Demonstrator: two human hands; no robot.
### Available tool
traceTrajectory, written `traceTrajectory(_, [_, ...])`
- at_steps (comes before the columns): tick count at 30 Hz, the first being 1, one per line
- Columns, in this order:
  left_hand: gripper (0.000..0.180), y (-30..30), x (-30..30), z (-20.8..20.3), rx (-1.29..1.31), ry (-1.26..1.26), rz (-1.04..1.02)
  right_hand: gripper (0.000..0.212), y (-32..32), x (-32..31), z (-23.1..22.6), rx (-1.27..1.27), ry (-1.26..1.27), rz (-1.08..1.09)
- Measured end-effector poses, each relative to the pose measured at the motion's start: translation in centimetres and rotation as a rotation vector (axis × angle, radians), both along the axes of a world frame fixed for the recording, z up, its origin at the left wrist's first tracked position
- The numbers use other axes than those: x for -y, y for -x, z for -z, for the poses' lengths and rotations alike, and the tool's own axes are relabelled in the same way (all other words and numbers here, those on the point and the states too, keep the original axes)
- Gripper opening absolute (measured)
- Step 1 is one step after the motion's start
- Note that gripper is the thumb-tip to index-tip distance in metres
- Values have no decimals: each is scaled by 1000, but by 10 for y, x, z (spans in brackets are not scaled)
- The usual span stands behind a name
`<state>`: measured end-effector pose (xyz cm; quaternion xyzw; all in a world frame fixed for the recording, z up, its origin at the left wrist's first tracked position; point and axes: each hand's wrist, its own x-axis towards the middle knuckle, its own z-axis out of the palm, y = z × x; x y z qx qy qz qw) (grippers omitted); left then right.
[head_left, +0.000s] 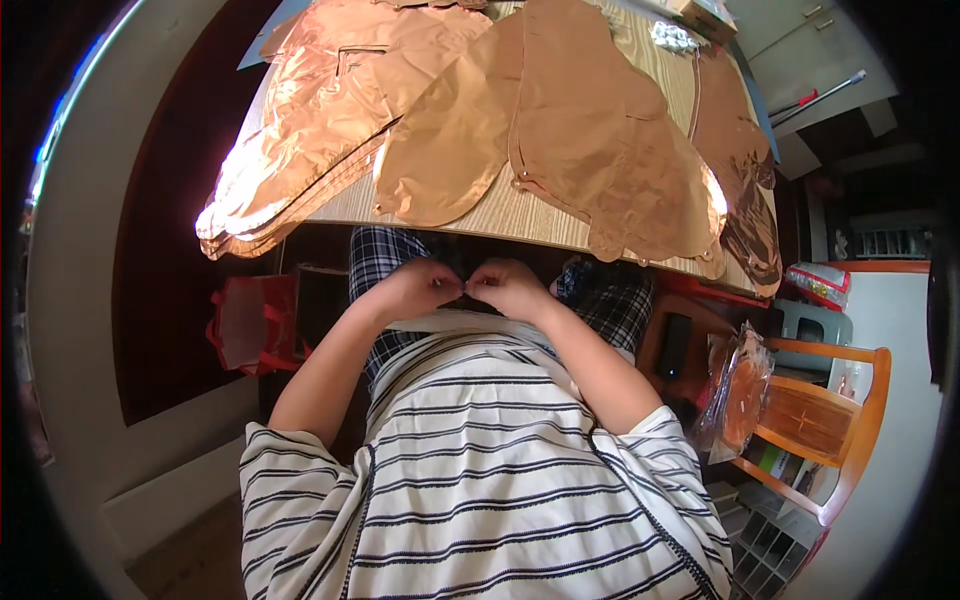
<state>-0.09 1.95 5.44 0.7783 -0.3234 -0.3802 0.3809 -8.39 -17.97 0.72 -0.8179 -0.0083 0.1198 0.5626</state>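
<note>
My left hand (424,287) and my right hand (506,288) meet above my lap, just below the table's near edge. The fingers of both are curled, with the fingertips pinched close together. Whatever they hold between them is too small to make out. Beyond them, flat copper-coloured foil balloons lie on the table. A rounded foil piece (450,150) and a larger one (600,130) overhang the near edge. At the left lies a shiny, creased stack of foil (340,110). Neither hand touches the foil.
The wooden table (540,215) spans the far side. More foil (735,150) drapes off its right end, near a small white bundle (674,38). A red bag (255,320) stands at left. On the right is a wooden chair (815,420) with plastic-wrapped orange packs (740,390).
</note>
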Motion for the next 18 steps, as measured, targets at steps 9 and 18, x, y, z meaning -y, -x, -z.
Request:
traceTrajectory(9, [11, 24, 6, -106, 407, 267, 168, 31, 41, -19, -68, -233, -1026, 78])
traceTrajectory(18, [11, 15, 13, -189, 403, 388, 164, 21, 50, 6, -186, 240, -245, -39])
